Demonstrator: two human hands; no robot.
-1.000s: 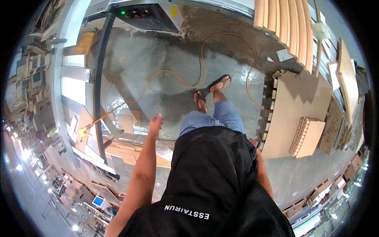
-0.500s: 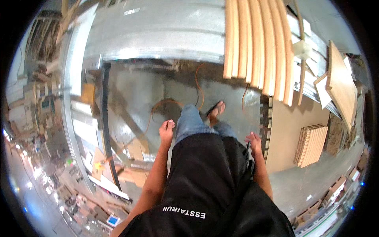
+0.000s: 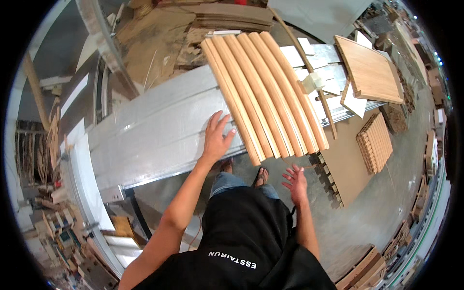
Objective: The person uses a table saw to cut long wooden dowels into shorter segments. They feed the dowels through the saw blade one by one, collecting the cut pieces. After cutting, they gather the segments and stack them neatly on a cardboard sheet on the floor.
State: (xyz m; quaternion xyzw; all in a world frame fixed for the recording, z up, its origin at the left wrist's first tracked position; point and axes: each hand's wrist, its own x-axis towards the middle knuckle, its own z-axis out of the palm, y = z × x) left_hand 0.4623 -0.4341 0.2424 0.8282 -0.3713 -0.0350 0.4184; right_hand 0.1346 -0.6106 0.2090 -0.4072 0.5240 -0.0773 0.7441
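Observation:
Several long, rounded wooden strips point(image 3: 266, 96) lie side by side across the grey metal table point(image 3: 159, 125), their near ends sticking out past its front edge. My left hand point(image 3: 217, 137) is over the tabletop just left of the strips, fingers spread and nothing in it. Whether its fingertips touch the metal or the nearest strip, I cannot tell. Off the table's front edge, below the strips' near ends, my right hand point(image 3: 297, 183) hangs in the air with its fingers apart, holding nothing.
Right of the strips are a narrow wooden bar point(image 3: 330, 116), white offcuts point(image 3: 305, 46) and a wooden panel point(image 3: 369, 72). A stack of ridged wooden pieces point(image 3: 376, 142) sits on a brown board point(image 3: 345, 166) at the right. Another white board point(image 3: 92, 179) lies at the left.
I have moved closer to the table, and the view has shifted. My left hand has gone from beside my body to over the tabletop. My right hand has come forward, fingers spreading.

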